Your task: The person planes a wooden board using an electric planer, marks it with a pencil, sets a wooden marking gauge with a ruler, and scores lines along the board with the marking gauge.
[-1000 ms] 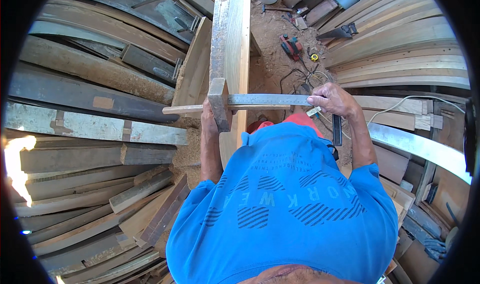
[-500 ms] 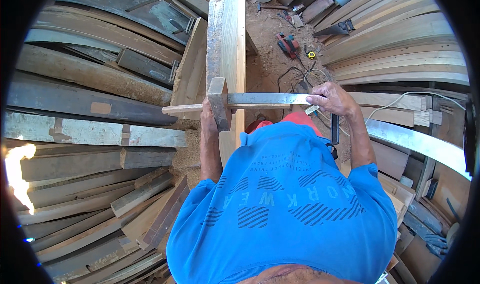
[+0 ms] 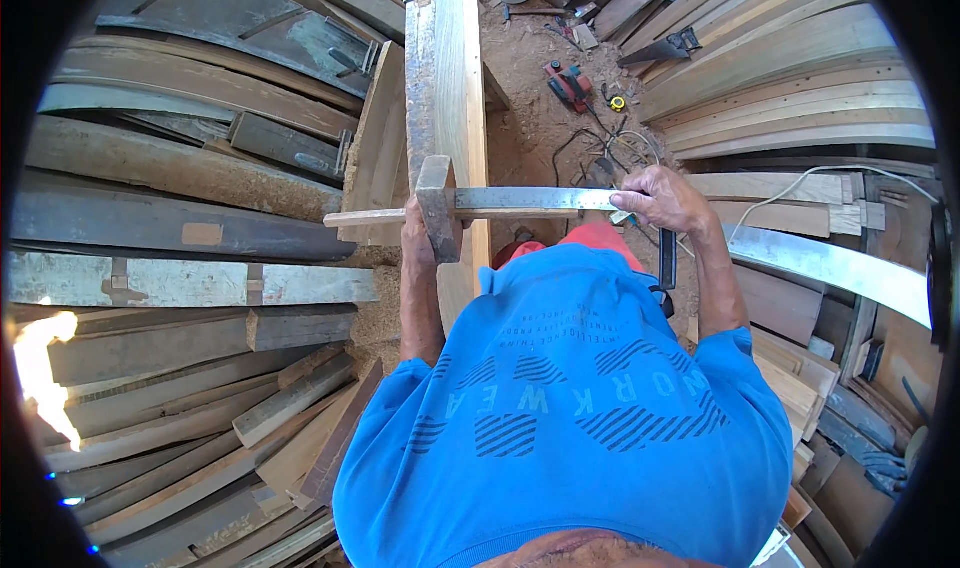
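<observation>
A wooden marking gauge (image 3: 436, 196), a thick block with a thin stem through it, is held in front of my body over the workbench. My left hand (image 3: 416, 232) grips it from the near left, its fingers partly hidden behind the block. From the block's right face a steel ruler (image 3: 535, 199) runs level along the stem. At the ruler's right end, my right hand (image 3: 664, 198) is closed, thumb on top and fingers curled beneath. The stem's right end reaches nearly to that hand.
A long pale board (image 3: 455, 78) lies lengthwise on the narrow bench ahead. On the sawdust-covered floor are a red power planer (image 3: 571, 86), a yellow tape measure (image 3: 617, 103), cords, a hammer (image 3: 535, 12) and a handsaw (image 3: 662, 50). Stacked planks (image 3: 180, 218) line both sides.
The surroundings have shifted slightly in the picture, the floor tools a little leftward. Both hands keep their grips, and the gauge and ruler stay almost the same.
</observation>
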Tool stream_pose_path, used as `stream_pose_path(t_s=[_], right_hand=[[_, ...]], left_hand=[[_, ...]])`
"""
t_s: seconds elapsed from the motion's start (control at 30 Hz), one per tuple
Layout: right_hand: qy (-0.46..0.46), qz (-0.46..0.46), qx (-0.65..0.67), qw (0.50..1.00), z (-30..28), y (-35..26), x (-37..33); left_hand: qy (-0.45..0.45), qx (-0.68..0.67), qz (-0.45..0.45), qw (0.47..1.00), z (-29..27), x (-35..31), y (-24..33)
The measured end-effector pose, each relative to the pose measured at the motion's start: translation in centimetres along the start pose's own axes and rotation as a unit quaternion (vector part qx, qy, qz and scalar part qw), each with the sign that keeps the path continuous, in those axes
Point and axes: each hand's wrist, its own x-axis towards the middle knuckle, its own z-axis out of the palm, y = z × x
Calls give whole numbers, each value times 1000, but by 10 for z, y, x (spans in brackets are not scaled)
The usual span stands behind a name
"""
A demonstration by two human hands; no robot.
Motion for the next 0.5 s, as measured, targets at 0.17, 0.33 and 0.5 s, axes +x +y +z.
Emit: stream_pose_path(t_s=[0.17, 0.33, 0.5], right_hand=[[-10, 28, 2, 1000, 1, 0, 0], [-15, 38, 4, 999, -2, 6, 0], [-18, 35, 54, 998, -9, 30, 3]], left_hand=[[15, -15, -39, 999, -20, 0, -15], [-21, -15, -40, 999, -10, 4, -13], [-19, -36, -51, 998, -9, 7, -24]])
